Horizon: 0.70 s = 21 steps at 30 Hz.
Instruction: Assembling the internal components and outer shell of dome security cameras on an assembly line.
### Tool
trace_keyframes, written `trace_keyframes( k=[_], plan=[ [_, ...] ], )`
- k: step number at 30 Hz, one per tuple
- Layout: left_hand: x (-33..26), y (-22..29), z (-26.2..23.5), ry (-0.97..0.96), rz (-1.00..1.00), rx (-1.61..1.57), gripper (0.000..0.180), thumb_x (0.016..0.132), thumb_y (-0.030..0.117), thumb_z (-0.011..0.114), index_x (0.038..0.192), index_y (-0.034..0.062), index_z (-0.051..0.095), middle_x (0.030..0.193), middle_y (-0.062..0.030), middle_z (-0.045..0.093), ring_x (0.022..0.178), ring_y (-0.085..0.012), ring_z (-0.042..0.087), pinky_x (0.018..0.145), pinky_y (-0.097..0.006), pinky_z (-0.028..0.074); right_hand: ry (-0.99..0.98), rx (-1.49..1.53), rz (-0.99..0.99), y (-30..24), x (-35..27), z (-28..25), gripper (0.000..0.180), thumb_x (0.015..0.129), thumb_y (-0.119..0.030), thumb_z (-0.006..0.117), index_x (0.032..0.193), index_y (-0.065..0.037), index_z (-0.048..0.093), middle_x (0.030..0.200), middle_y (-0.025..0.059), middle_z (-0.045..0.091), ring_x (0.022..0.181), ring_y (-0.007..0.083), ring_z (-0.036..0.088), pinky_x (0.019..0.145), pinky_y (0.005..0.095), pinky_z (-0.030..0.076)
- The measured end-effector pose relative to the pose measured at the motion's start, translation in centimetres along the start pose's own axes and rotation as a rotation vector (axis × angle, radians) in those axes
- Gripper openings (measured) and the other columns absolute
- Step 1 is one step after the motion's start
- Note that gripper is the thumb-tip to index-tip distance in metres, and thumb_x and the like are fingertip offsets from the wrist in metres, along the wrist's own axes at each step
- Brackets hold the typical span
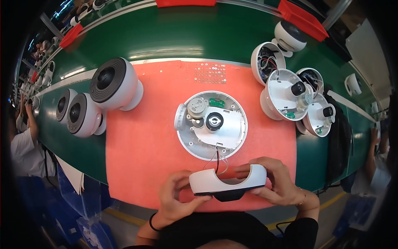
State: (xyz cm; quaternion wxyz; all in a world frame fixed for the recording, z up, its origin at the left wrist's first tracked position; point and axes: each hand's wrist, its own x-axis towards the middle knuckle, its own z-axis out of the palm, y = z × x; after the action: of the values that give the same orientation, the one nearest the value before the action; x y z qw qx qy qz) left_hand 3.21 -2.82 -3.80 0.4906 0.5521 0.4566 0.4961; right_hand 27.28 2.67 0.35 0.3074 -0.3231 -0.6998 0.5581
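Observation:
Between my two hands, near the front edge of the red mat, a white half-round housing cover (207, 181) with a dark front is held on its side, its round cutout facing away from me. My left hand (174, 198) grips its left end, thumb along the dark underside. At its right end my right hand (280, 182) has fingers over the top and thumb below. Thin wires run from the cover to an opened white round housing (242, 139) on the mat. Inside that sit a silver motor (197, 108), a black round part (214, 122) and a small green circuit board (217, 102).
Rows of small metal screws (210, 73) lie on the red mat (141, 166). Several finished-looking white round units with dark ringed fronts (108, 79) stand at left. Opened housings (286, 93) cluster at right. Red bins (302, 18) line the green conveyor (199, 35). Other people sit at both sides.

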Motion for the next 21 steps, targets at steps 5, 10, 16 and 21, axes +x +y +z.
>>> trace_keyframes(
  k=[5, 10, 16, 21],
  plan=[
    [0.2, -1.0, -0.6, -0.003, 0.134, 0.104, 0.046, 0.065, -0.003, 0.071, 0.101, -0.0033, 0.042, 0.089, -0.0206, 0.062, 0.086, -0.0271, 0.064, 0.075, -0.033, 0.053, -0.186, -0.223, -0.035, 0.2, 1.2, 0.2, 0.057, 0.073, -0.006, 0.067, 0.120, -0.003, 0.034, 0.108, 0.0248, 0.055, 0.102, 0.0349, 0.056, 0.084, 0.0408, 0.045],
    [-0.1, -2.5, -0.5, 0.023, 0.189, 0.172, 0.042, 0.065, -0.004, 0.068, 0.098, -0.0035, 0.043, 0.086, -0.0198, 0.063, 0.084, -0.0270, 0.065, 0.072, -0.033, 0.054, -0.007, -0.272, -0.261, 3.3, 1.1, 0.8, 0.067, 0.064, 0.001, 0.067, 0.123, -0.003, 0.037, 0.114, 0.0220, 0.051, 0.098, 0.0361, 0.056, 0.073, 0.0356, 0.051],
    [1.0, 0.1, -0.9, -0.012, -0.056, 0.085, 0.054, 0.062, 0.000, 0.075, 0.101, -0.0007, 0.039, 0.088, -0.0137, 0.061, 0.080, -0.0154, 0.061, 0.066, -0.025, 0.050, 0.049, -0.005, 0.106, 1.9, 0.8, 1.4, 0.085, 0.067, -0.003, 0.074, 0.132, -0.007, 0.019, 0.116, 0.0168, 0.048, 0.107, 0.0259, 0.053, 0.079, 0.0362, 0.049],
    [1.9, 1.8, -1.2, 0.004, -0.320, -0.269, 0.053, 0.063, 0.005, 0.078, 0.102, -0.0040, 0.043, 0.082, -0.0130, 0.063, 0.076, -0.0143, 0.063, 0.067, -0.024, 0.052, -0.018, 0.293, 0.340, 1.1, 1.0, 1.7, 0.093, 0.067, -0.002, 0.075, 0.134, -0.009, 0.011, 0.122, 0.0154, 0.041, 0.108, 0.0217, 0.051, 0.087, 0.0344, 0.046]
  ],
)
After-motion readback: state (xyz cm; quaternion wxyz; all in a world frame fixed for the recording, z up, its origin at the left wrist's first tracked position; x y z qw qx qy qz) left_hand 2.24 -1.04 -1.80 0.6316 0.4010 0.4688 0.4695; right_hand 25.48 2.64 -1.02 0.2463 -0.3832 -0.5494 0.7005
